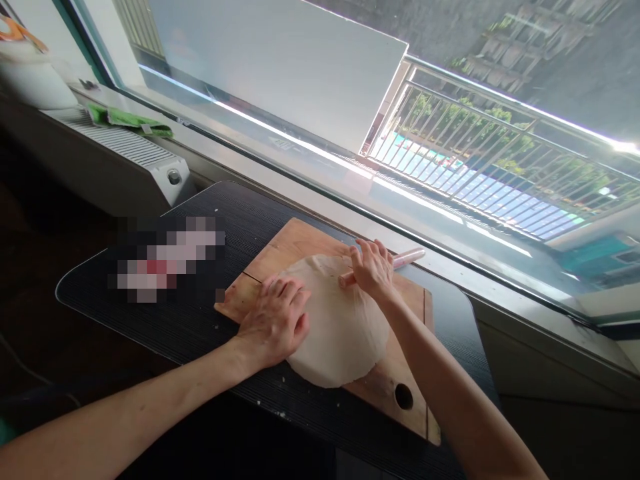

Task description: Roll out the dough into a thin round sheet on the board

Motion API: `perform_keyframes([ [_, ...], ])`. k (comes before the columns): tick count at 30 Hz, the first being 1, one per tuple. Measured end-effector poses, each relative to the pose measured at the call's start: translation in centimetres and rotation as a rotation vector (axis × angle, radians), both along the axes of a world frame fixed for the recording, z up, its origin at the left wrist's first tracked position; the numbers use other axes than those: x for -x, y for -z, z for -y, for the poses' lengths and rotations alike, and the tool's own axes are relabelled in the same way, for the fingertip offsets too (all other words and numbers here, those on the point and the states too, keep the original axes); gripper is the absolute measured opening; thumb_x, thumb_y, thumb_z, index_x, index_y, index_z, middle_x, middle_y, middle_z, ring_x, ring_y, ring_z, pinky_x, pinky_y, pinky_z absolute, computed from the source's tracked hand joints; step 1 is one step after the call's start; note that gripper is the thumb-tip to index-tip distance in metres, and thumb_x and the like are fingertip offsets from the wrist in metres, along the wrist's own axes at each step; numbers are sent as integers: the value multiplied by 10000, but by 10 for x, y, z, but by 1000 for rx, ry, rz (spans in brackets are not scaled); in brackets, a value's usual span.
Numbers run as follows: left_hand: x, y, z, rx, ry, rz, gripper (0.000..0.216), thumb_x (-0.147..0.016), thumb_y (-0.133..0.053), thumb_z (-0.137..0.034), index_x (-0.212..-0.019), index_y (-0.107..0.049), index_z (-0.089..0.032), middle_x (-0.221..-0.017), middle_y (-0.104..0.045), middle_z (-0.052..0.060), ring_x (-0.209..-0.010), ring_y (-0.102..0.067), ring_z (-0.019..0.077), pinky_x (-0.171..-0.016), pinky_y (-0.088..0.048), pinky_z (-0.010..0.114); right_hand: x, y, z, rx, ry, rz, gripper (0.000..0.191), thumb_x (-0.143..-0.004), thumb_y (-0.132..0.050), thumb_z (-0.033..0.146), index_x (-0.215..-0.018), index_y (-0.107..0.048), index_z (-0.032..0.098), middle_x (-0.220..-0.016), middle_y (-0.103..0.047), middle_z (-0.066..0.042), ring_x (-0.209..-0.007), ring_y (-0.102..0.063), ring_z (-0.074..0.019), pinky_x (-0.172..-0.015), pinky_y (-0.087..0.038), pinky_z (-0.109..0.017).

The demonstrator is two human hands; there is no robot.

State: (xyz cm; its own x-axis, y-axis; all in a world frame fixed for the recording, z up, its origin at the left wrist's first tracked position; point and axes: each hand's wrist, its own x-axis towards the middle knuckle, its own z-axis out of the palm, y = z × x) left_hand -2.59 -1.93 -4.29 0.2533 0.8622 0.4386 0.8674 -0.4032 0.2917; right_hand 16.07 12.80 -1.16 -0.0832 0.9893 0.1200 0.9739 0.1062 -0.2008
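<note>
A wide, flat round of pale dough (334,340) lies on a wooden cutting board (300,237) and hangs a little past its near edge. My right hand (373,267) is closed over a slim wooden rolling pin (410,257), which lies slantwise at the dough's upper right. One pin end shows on the dough; the other juts beyond the board. My left hand (275,320) rests palm down on the dough's left edge, its fingers loosely bent and the thumb apart. The undersides of its fingertips are hidden.
The board sits on a dark table (227,207) with white specks. A pixelated item (170,260) lies at the table's left. Behind are a window sill, a radiator (120,140) with a green cloth (133,120), and a white pot (37,80). A railing shows outside.
</note>
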Motion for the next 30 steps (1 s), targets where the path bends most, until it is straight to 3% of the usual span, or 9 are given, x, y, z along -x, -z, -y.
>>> perform_keyframes([
  [8, 0, 2, 0, -17, -5, 8, 263, -896, -493, -222, -1120, -619, -165, -1166, -630, 133, -1140, -556, 301, -1096, -348, 554, 50, -12, -59, 70, 32, -44, 555, -1019, -283, 469, -1426, -501, 161, -1492, -490, -152, -1437, -325, -316, -1147, -268, -511],
  [10, 0, 1, 0, -23, -7, 15, 266, -898, -497, -225, -1129, -616, -169, -1176, -627, 130, -1144, -555, 299, -1101, -343, 556, 46, -12, -52, 84, 26, -40, 552, -1019, -285, 471, -1429, -498, 170, -1490, -495, -145, -1437, -323, -312, -1146, -273, -507],
  [13, 0, 0, 0, -17, -4, 10, 277, -891, -508, -221, -1141, -613, -163, -1188, -620, 134, -1147, -547, 300, -1101, -343, 552, 18, -6, -19, 85, 8, -29, 496, -1012, -316, 445, -1402, -530, 226, -1477, -522, -93, -1445, -312, -290, -1156, -266, -498],
  [17, 0, 0, -1, -9, 8, 5, 273, -876, -521, -209, -1123, -621, -146, -1163, -620, 144, -1139, -538, 310, -1093, -356, 556, -7, 2, 10, -29, -31, -26, 443, -1005, -322, 375, -1354, -573, 267, -1453, -546, -51, -1462, -280, -268, -1175, -235, -477],
  [22, 0, 2, -2, -9, 6, 15, 264, -867, -519, -209, -1100, -632, -153, -1152, -624, 139, -1129, -544, 311, -1079, -372, 564, 32, 0, -39, 7, 47, -59, 532, -1001, -309, 470, -1405, -528, 202, -1480, -507, -111, -1437, -318, -311, -1159, -251, -529],
  [25, 0, 3, -3, -28, 5, 16, 275, -873, -520, -228, -1113, -631, -154, -1151, -628, 135, -1123, -551, 305, -1079, -368, 562, 52, -8, -73, 65, 51, -101, 510, -1001, -284, 379, -1391, -537, 169, -1458, -520, -152, -1397, -387, -318, -1124, -304, -534],
  [30, -1, 3, -3, -45, -13, 37, 248, -872, -527, -221, -1089, -635, -168, -1128, -639, 120, -1094, -558, 287, -1071, -371, 556, 20, -20, -74, 161, -89, -200, 516, -883, -363, 119, -1328, -611, 200, -1312, -661, -81, -1190, -608, -213, -1004, -461, -354],
])
